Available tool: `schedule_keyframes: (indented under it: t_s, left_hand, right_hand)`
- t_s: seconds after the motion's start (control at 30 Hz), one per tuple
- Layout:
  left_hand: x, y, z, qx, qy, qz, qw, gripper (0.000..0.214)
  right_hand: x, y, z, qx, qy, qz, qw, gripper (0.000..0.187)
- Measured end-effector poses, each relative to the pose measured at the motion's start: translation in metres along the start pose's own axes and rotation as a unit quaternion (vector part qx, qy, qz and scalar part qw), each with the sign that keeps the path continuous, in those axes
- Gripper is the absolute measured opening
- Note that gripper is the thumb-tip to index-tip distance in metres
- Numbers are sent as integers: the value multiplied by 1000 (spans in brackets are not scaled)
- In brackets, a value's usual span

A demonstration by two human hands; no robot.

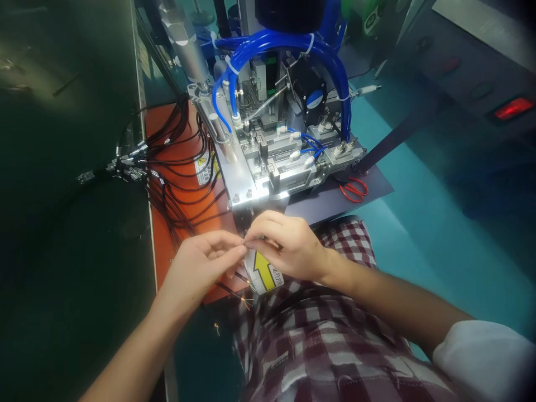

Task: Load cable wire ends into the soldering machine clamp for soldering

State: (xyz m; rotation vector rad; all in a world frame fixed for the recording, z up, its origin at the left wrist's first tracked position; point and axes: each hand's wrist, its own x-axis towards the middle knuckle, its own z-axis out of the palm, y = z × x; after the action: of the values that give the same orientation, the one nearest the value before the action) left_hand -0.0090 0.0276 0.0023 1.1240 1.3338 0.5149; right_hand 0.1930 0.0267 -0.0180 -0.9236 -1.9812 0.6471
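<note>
Thumb and fingers of my left hand (207, 257) are closed in a pinch. Their tips meet those of my right hand (291, 243), also pinched, just in front of the machine. Whatever sits between the fingertips is too small to make out. Black cables (178, 215) run beneath my left hand across an orange mat (188, 209). Below the hands, split cable ends (247, 303) show thin coloured wires. A white label with a yellow arrow (263, 272) lies under my right hand.
A metal machine (288, 167) with blue air hoses (268, 42) stands directly ahead. Red-handled scissors (354, 190) lie at its right. Bundled metal connectors (132, 164) on the cables rest at the left, over the mat's edge. A red light (514, 109) glows far right.
</note>
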Motion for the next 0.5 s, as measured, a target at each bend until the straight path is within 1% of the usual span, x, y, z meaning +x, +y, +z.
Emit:
schedule_keyframes:
  t_s: [0.07,0.13,0.23,0.3,0.4,0.5]
  left_hand:
    - [-1,0,1,-8,4,-2,1000,25]
    - [-1,1,2,-14,14,-5,1000,26]
    - [-2,2,3,-16,25,-6,1000,28]
    - [-2,2,4,-15,28,-6,999,29]
    - [-3,3,4,-23,27,-6,999,29]
    - [-3,3,4,-35,21,-2,999,26]
  right_hand:
    - [-1,0,1,35,2,26,999,8]
    - [-3,-1,2,80,1,76,994,6]
    - [-3,-4,3,149,-9,159,976,4]
    - [-1,-6,3,181,-11,197,964,4]
    - [1,-7,1,181,-11,215,960,7]
    - [3,-8,0,173,-16,231,957,5]
